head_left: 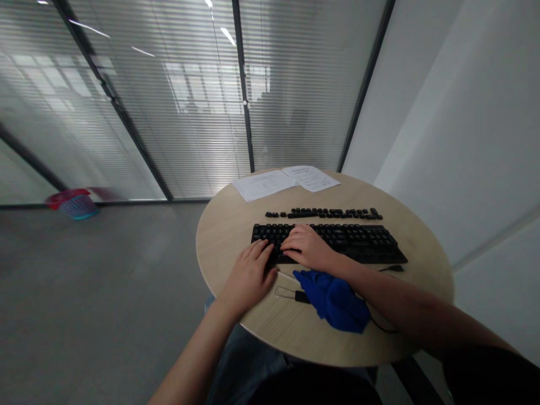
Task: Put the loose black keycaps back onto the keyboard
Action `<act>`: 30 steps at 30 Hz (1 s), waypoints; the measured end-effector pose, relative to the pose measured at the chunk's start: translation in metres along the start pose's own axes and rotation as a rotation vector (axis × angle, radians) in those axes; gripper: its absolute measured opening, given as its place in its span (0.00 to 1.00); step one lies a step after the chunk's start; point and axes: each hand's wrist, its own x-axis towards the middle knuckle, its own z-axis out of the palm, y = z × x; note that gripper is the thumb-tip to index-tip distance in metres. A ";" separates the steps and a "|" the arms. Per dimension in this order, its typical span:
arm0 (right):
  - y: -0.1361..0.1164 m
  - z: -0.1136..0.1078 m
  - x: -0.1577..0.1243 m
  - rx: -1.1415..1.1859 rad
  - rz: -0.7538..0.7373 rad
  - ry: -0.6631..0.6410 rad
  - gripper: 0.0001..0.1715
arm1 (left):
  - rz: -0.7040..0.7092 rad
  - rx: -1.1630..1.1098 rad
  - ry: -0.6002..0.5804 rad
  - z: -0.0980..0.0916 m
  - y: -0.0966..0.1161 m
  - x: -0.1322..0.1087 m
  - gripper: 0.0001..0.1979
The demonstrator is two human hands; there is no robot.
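A black keyboard [358, 242] lies across the round wooden table. My left hand [253, 273] rests at its left end, fingers stretched out over the lower left keys and the thumb on the tabletop. Over the left part of the keys, my right hand [310, 247] has its fingers bent together, tips down at the keys; whatever they pinch is too small to make out. Loose black keycaps [335, 213] stand in rows behind the keyboard. In front lie a wire keycap puller [291, 293] with a black handle and a crumpled blue cloth [335, 301], which partly covers the handle.
Two printed paper sheets [265, 184] lie at the table's [223, 225] far edge. A black cable end [394, 268] is by the keyboard's right front. On the floor at the left stands a basket [80, 206] with a red liner. Blinds and a white wall surround the table.
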 end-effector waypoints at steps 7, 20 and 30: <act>-0.002 -0.002 0.000 -0.044 -0.023 -0.017 0.05 | -0.005 -0.001 -0.005 0.001 0.000 0.000 0.27; -0.005 -0.003 0.000 -0.136 -0.052 -0.041 0.07 | -0.005 0.006 -0.003 0.001 0.000 0.000 0.27; -0.009 -0.006 0.001 -0.140 -0.022 -0.043 0.07 | -0.006 -0.007 0.001 0.001 0.000 0.000 0.27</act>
